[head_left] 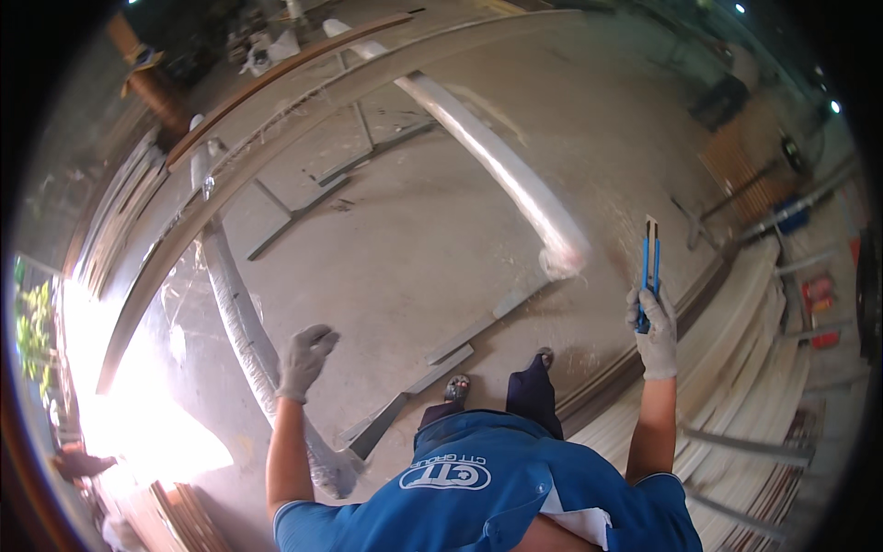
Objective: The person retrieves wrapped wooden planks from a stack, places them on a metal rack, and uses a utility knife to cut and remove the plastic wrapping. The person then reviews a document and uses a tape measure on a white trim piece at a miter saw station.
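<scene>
In my gloved right hand (656, 336) is a blue utility knife (651, 262), gripped by its handle and pointing up and away from me. My gloved left hand (307, 362) is held out in the air with nothing in it, its fingers loosely stretched to the right. Nearest to that hand is a support bar wrapped in clear plastic film (241, 317). A second wrapped bar (497, 161) slopes down from the far side toward the middle. Across the far ends of both bars lies a long pale board (322, 99), with loose film clinging to it.
Grey metal stand legs (451, 350) lie along the concrete floor (386, 248) before my feet. Stacked long boards (727, 340) fill the right side on a rack. A brown board (276, 83) lies beyond the pale one. At the far right another person (736, 78) is partly visible.
</scene>
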Action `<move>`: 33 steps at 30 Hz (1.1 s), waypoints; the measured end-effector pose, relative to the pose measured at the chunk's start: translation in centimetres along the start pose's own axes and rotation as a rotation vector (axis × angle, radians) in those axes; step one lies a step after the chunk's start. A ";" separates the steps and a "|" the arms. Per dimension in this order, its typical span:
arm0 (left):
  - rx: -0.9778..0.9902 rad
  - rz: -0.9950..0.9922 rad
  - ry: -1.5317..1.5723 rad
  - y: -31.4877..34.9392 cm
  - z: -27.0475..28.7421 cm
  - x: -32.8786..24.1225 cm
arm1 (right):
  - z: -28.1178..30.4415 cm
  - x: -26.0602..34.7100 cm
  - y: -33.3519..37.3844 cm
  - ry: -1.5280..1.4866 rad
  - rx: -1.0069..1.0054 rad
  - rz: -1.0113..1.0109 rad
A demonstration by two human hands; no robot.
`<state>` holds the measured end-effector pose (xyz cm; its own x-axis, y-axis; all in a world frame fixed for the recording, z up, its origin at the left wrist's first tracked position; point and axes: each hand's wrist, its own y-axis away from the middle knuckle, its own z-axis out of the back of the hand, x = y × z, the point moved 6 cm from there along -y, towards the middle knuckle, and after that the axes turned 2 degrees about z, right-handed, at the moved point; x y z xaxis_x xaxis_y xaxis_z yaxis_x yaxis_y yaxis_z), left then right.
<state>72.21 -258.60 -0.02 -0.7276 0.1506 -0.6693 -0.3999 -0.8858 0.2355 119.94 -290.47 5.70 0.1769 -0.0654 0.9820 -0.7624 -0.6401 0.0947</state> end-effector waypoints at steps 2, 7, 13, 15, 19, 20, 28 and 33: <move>0.010 -0.008 0.177 -1.6 -4.7 -4.1 | 1.3 0.5 -3.8 0.008 0.057 0.005; -0.055 -0.286 0.414 -7.7 -16.5 -21.2 | 6.9 -0.4 -14.6 -0.060 0.168 -0.092; -0.244 0.063 -0.020 -15.2 -23.5 -35.4 | 12.7 1.4 -27.3 0.281 0.268 -0.168; -0.320 0.084 -0.129 -16.3 -23.8 -37.0 | 12.3 3.3 -31.0 0.314 0.411 -0.089; -0.383 0.060 -0.077 -17.1 -24.0 -36.3 | 8.6 5.7 -37.4 0.488 0.580 -0.039; -0.389 0.063 -0.062 -17.2 -24.1 -36.0 | 6.9 6.0 -38.7 0.509 0.608 -0.025; -0.387 0.107 0.021 -17.5 -24.1 -35.7 | -11.7 8.0 -43.7 0.785 1.066 0.518; -0.439 0.022 0.113 -17.7 -22.8 -36.0 | -27.8 7.9 -42.6 0.778 1.294 1.282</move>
<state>118.16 -258.30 3.85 -0.6582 0.1019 -0.7459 -0.0927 -0.9942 -0.0541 136.51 -242.42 13.98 -0.5472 -0.7997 0.2470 0.6919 -0.5983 -0.4041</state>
